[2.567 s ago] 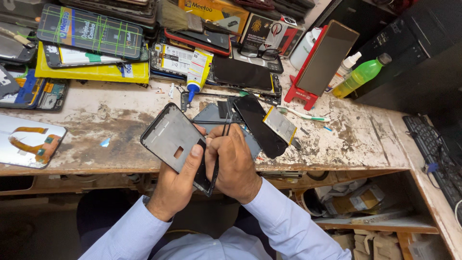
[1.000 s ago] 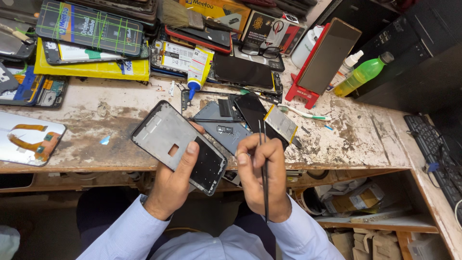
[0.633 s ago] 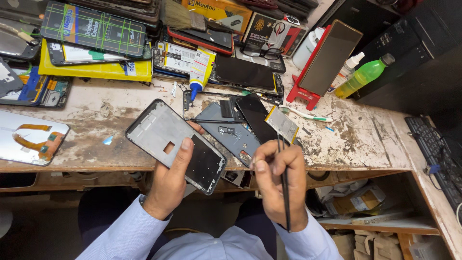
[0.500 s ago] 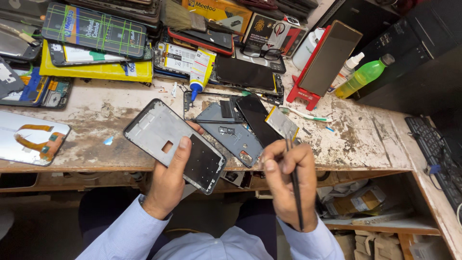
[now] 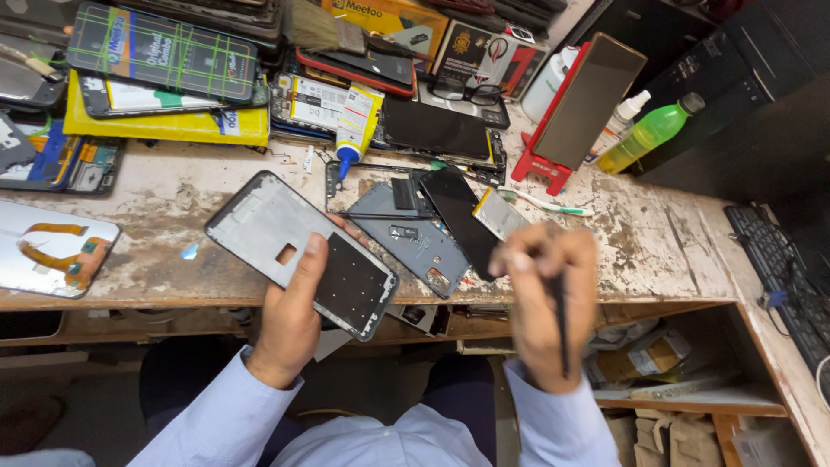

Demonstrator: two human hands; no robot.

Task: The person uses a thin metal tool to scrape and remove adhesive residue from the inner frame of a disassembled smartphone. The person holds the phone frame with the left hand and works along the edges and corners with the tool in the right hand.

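Over the counter edge | my left hand grips the phone frame, long axis slanting up-left | right hand pinches a thin dark tool, just right of it

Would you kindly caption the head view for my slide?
Left hand holds a phone frame; right hand grips a thin dark tool over the cluttered workbench.

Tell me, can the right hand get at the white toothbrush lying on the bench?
Probably yes. The right hand sits just below the toothbrush, nothing between, though it already holds a thin dark tool.
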